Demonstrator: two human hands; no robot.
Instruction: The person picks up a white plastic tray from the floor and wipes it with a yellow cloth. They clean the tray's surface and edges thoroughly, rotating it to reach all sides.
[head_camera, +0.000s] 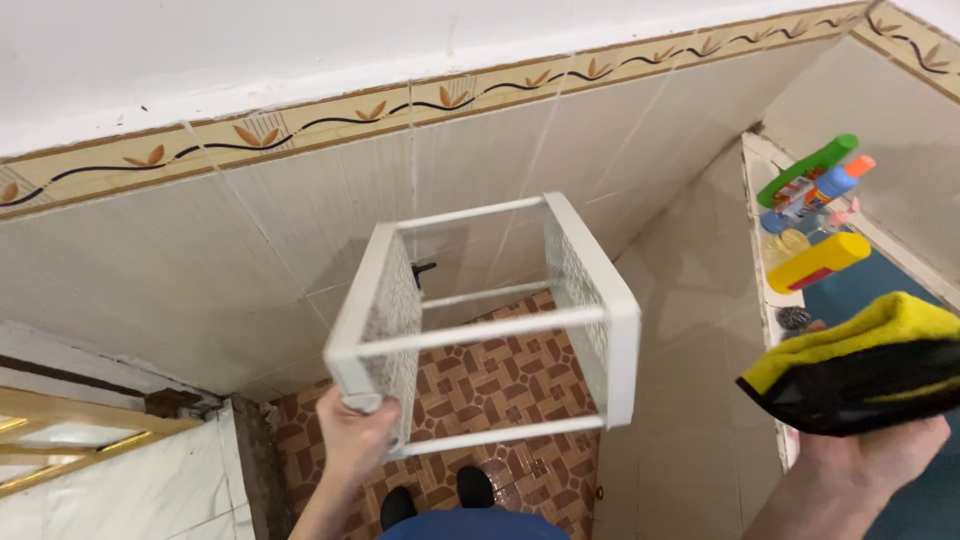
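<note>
Held aloft against the tiled wall (250, 260): a white plastic rack frame (490, 320) with patterned clear side panels, open between its thin crossbars, tilted and gripped at its lower left corner. Left hand (355, 435) closed around that corner, fingers wrapped on the white edge, thumb side up. Seen through the open frame: a wet floor of brown patterned tiles (480, 385), and a small dark tap (424, 268) on the wall behind.

Off to the right, well apart from the rack: right hand (880, 450) raised palm-up, fingers pressed under a folded yellow-and-black cloth (860, 370) resting on top of it. Just beyond the cloth, along a narrow white ledge (765, 260) in the corner: a yellow bottle (818, 262) lying on its side, a blue bottle with an orange cap (835, 183), a green-handled item (806, 170) and a dark round scrubber (794, 318) near the ledge's near end.

Above, a border strip of beige tiles with an orange leaf pattern (420, 100). At the bottom edge, two dark shoes (437, 497) on the floor.
</note>
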